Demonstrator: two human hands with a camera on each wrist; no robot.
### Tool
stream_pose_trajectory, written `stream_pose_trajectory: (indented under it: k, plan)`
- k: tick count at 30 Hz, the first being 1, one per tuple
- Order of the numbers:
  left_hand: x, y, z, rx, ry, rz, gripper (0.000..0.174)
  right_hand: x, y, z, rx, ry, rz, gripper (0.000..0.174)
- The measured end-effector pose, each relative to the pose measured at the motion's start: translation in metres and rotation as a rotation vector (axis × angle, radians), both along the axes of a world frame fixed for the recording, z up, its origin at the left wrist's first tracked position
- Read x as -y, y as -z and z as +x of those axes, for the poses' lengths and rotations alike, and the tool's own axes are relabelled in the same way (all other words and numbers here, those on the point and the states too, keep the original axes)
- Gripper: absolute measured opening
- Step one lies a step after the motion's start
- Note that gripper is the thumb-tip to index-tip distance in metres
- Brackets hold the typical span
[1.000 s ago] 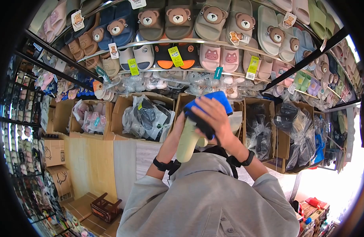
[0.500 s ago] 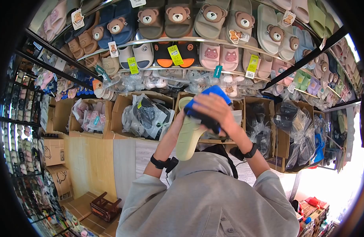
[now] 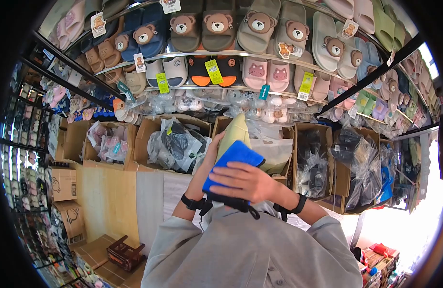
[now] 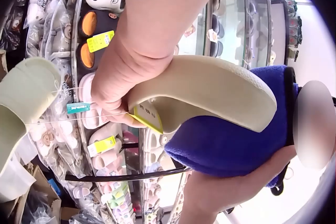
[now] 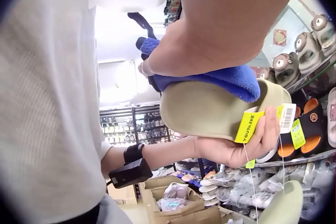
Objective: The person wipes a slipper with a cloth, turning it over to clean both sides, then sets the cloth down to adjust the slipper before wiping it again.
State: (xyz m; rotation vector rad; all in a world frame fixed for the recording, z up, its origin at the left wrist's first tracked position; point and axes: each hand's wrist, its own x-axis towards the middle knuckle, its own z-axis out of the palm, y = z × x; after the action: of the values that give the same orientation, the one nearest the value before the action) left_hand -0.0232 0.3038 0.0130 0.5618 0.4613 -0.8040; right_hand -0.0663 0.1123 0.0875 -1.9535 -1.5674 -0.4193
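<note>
Note the blue cloth [image 3: 240,152] and right hand [image 3: 243,182], shifted lower in the head view and nearer the grey shirt [image 3: 231,240] than in the earlier frame. Locate the pale green slipper [image 3: 235,130] at centre, tip upward, partly under the cloth. Find the left hand [image 3: 213,151] gripping from the left side.

In the left wrist view, see the thick sole edge curving from centre to right, against the cloth. Judged as wiping: brace firmly with the left hand, press evenly with the right, and follow the rounded edge. Keep the yellow tag [image 4: 148,116] out of the stroke.

In the right wrist view, see the slipper right of centre, plain and matte, with left fingers curled round beneath and right hand closed over the cloth. Avoid tugging the threads toward the second slipper [image 5: 286,205], hanging at lower right. Cannot tell whether any dirt remains.
</note>
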Motion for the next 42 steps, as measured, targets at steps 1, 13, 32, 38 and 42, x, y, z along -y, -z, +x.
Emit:
stream_pose_trajectory:
  k: [1, 13, 32, 38, 42]
  plan:
    - [0.002, 0.001, 0.003, 0.021, -0.011, -0.002, 0.054, 0.002, 0.001, 0.002, 0.126, -0.043, -0.076, 0.062]
    - [-0.013, 0.019, 0.010, 0.168, -0.106, 0.019, 0.055, 0.023, 0.022, 0.061, -0.145, 0.351, 0.122, 0.064]
    - [0.013, -0.074, -0.009, 0.224, -0.195, 0.245, 0.048, 0.008, 0.000, 0.001, 0.090, 0.080, -0.067, 0.061]
    - [-0.003, 0.030, 0.021, 0.057, -0.120, -0.072, 0.049, 0.026, -0.007, 0.021, -0.052, 0.336, -0.110, 0.060]
    - [-0.002, 0.035, 0.014, 0.077, -0.124, -0.030, 0.048, 0.038, -0.009, 0.039, -0.097, 0.446, -0.049, 0.060]
